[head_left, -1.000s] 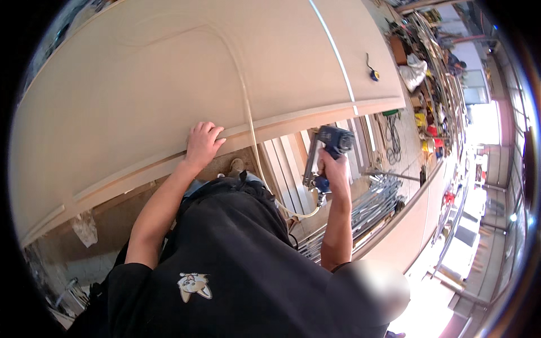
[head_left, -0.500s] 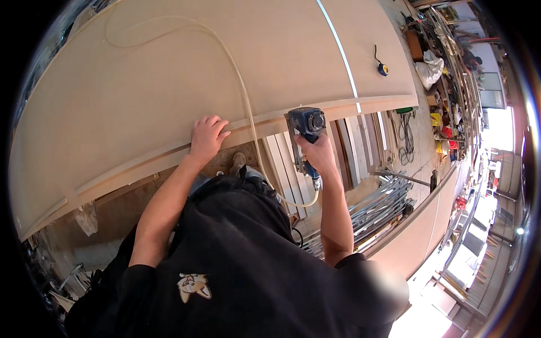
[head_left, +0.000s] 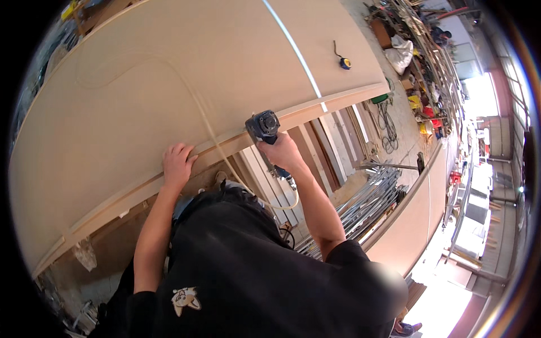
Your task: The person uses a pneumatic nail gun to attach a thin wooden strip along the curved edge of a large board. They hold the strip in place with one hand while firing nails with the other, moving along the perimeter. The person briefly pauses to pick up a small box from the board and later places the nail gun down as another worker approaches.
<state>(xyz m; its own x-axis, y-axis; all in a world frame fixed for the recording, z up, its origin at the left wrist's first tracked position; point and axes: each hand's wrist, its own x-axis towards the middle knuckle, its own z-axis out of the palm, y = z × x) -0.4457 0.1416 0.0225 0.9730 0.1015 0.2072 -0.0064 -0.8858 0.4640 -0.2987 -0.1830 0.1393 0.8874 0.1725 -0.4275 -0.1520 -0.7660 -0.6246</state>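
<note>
My right hand (head_left: pixel 281 154) is closed round the handle of a dark blue and black air nail gun (head_left: pixel 263 123). The gun's head is at a long wooden strip (head_left: pixel 301 112) along the near edge of a large tan panel (head_left: pixel 169 101). A pale air hose (head_left: pixel 194 97) runs from the handle's lower end up across the panel. To the left of the gun, my left hand (head_left: pixel 178 164) grips the strip, fingers bent over its top and thumb on the near side. The gun's nose tip is hidden.
A tape measure (head_left: pixel 345 63) lies on the panel, right of a pale blue-white stripe (head_left: pixel 295 48). Below the edge are wooden boards (head_left: pixel 265 174) and a pile of metal tubes (head_left: pixel 369 194). A coiled cable (head_left: pixel 387 127) lies on the floor at right, near cluttered shelves (head_left: pixel 420 73).
The whole view has shifted, so the panel sits further left. My right hand and the nail gun have moved left along the strip, closer to my left hand. The hose has swung.
</note>
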